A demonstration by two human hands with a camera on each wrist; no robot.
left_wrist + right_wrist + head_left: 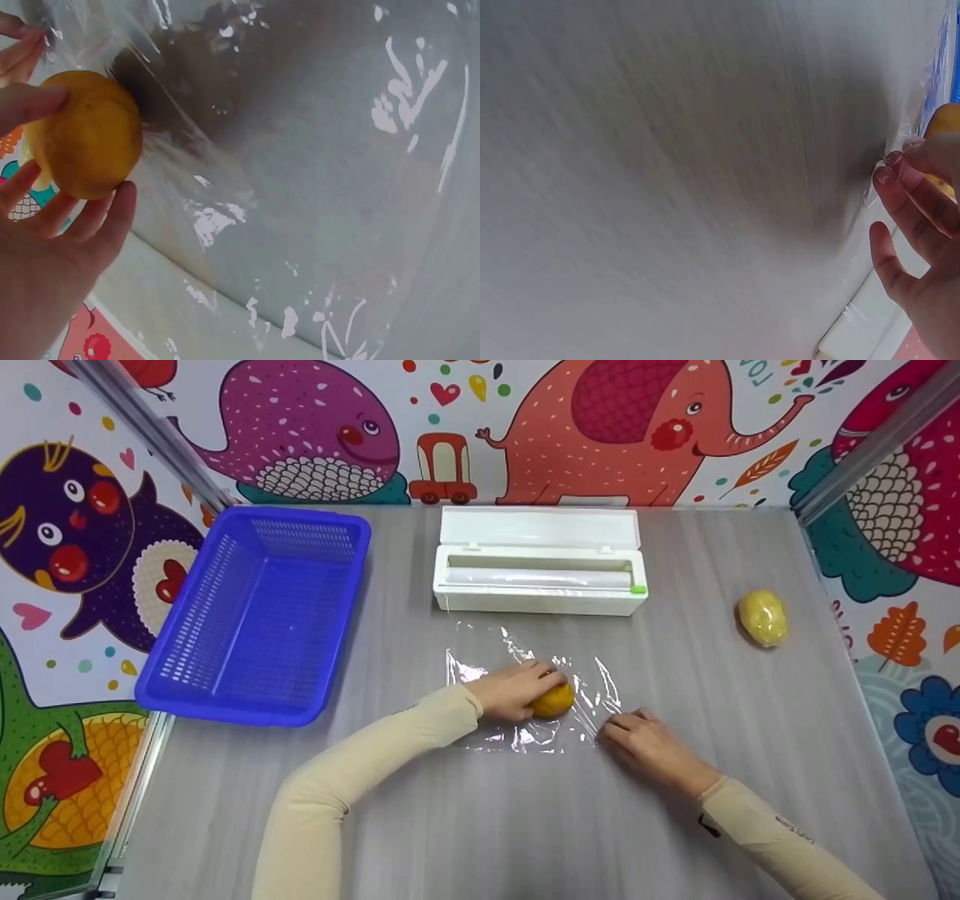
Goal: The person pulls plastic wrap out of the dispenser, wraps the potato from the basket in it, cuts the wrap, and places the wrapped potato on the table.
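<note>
My left hand (517, 690) grips a round orange-yellow fruit (553, 702), thumb on one side and fingers curled round the other in the left wrist view. Beneath the fruit a sheet of clear plastic wrap (525, 735) lies on the table. At the sheet's right edge, my right hand (652, 746) pinches the wrap between thumb and fingertips (889, 174), as the right wrist view shows. Behind the sheet stands a white plastic wrap dispenser (540, 602), its lid up and a roll (540, 577) inside.
To the left is a blue plastic basket (341, 615). A yellow, shiny wrapped fruit (763, 618) lies on the grey table (720, 675) at the right. Printed panels (450, 405) with metal frame bars enclose the table at the back and sides.
</note>
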